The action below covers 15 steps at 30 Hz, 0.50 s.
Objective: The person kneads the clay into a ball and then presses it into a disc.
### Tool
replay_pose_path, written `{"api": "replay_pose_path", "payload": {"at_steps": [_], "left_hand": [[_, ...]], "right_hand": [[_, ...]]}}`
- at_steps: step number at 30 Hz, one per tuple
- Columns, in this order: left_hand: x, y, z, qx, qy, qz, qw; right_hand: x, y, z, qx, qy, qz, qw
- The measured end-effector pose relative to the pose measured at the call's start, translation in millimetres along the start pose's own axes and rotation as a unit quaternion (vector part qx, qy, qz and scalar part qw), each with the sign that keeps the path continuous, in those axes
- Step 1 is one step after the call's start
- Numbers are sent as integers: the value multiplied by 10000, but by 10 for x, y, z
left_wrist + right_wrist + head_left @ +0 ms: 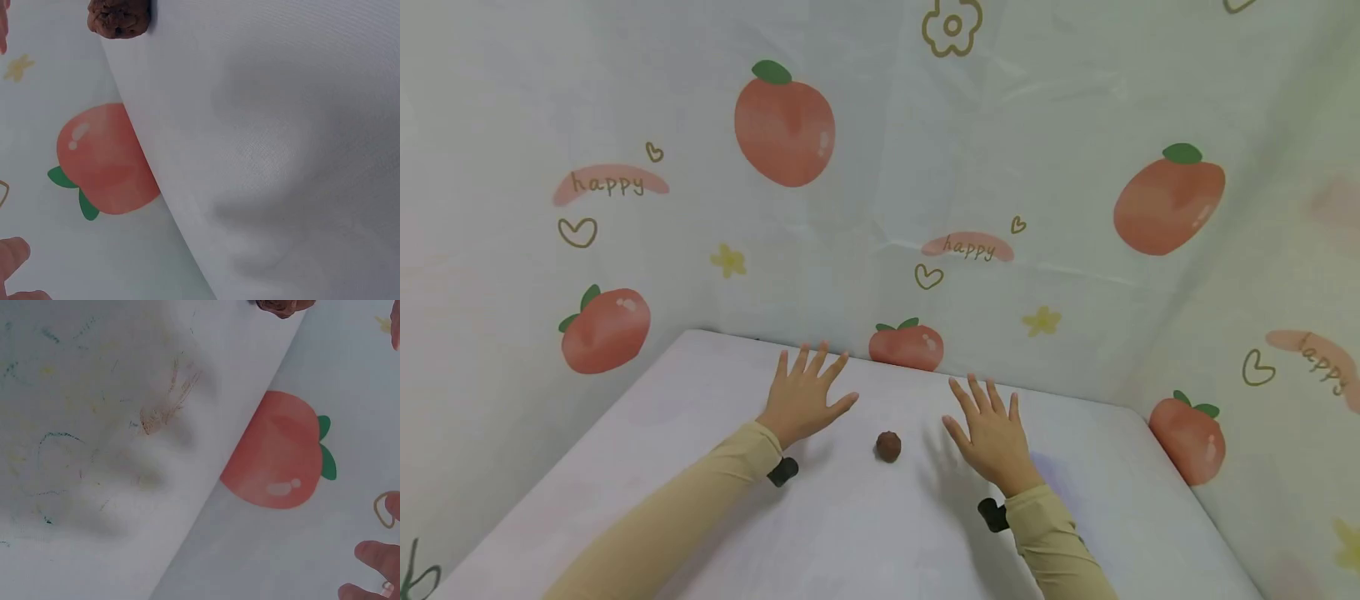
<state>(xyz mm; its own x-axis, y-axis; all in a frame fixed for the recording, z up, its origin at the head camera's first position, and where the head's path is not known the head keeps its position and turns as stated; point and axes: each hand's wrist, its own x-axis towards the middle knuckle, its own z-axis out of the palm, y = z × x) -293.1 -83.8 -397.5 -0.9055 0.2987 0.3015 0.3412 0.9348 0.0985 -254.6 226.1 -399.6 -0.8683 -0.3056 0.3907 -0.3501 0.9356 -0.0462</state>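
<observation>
A small, round brown lump (888, 447) with a rough surface sits on the white table between the two hands. To its left, my left hand (801, 400) is held with fingers spread and straight, holding nothing. On the other side, my right hand (995, 437) also has its fingers stretched apart and grips nothing. Both hands are apart from the lump. In the left wrist view the brown lump (120, 17) shows cracks and is cut off by the top edge. The right wrist view catches only its lower part (285, 306).
The table (850, 533) meets a pale curtain (865, 242) printed with red fruit, hearts and the word "happy" at the back and sides. Coloured marks and a brown smear (165, 412) spot the tabletop in the right wrist view. Each wrist carries a small black device (784, 472).
</observation>
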Motion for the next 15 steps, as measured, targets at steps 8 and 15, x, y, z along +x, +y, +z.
{"api": "replay_pose_path", "payload": {"at_steps": [8,15], "left_hand": [[10,2,-8,-358,-17,97,9993],[-43,20,-2,-943,-194,-206,9951]], "right_hand": [[1,8,-17,214,-339,46,9992],[-16,-27,19,148,-590,124,9981]]}}
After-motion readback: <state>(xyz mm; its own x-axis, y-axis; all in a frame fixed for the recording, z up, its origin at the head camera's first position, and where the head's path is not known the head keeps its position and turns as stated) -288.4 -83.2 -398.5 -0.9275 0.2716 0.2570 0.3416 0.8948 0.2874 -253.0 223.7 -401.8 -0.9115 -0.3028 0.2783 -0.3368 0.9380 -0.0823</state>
